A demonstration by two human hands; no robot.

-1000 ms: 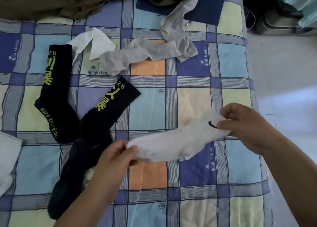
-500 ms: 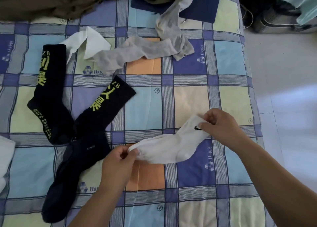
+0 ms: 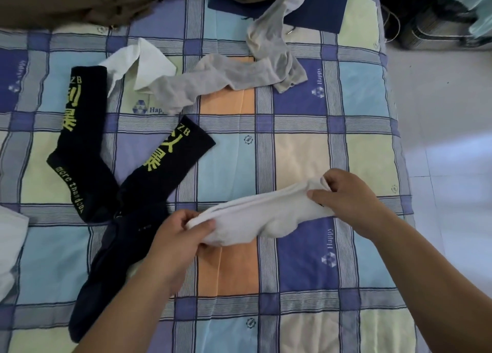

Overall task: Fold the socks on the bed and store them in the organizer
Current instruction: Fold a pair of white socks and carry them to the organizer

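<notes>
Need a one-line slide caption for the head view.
Left hand and right hand hold a white sock over the checked bedsheet.

Sock (image 3: 255, 214) between hands, above bed (image 3: 306, 153)

Open bedsheet at three o'clock, socks crowding nine

Black socks (image 3: 149, 182) and grey socks (image 3: 226, 78) block nine to twelve; bare bedsheet (image 3: 367, 153) lies at three.

A white sock (image 3: 261, 219) stretches across lower centre, pinched at both ends. Two black socks (image 3: 82, 145) with yellow lettering lie left; grey socks (image 3: 229, 78) upper centre.
</notes>
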